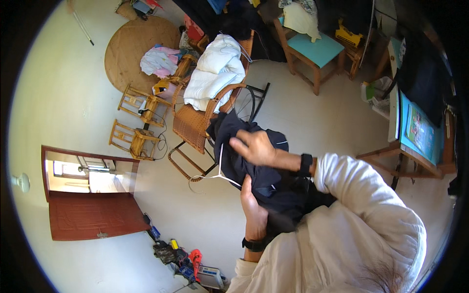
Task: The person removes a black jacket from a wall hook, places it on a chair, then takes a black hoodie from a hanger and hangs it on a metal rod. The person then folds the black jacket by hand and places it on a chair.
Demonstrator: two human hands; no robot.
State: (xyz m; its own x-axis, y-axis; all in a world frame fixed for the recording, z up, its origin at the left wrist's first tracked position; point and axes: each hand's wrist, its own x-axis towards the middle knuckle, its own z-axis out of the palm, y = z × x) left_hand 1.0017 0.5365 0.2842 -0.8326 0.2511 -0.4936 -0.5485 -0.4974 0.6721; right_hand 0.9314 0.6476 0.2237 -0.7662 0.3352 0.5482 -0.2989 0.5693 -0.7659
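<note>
A dark garment [234,161] with thin white trim hangs in front of me, bunched between my hands. The white clothes hanger [220,172] is partly inside it, its hook sticking out to the left. My left hand [254,208] holds the garment from below, thumb lying beside the hanger's arm and fingers hidden under the cloth. Over the upper part of the garment is my right hand [254,146], blurred, fingers bent against the fabric; whether they grip it is unclear. Each wrist wears a black band.
Just beyond the garment stands a wicker rocking chair [188,122] bearing a white quilt [216,73]. Small bamboo chairs [135,141] and a round wooden tabletop [124,47] are at the left. A turquoise-seated chair [315,47] and a desk [421,146] stand right. A red door [99,216] is open.
</note>
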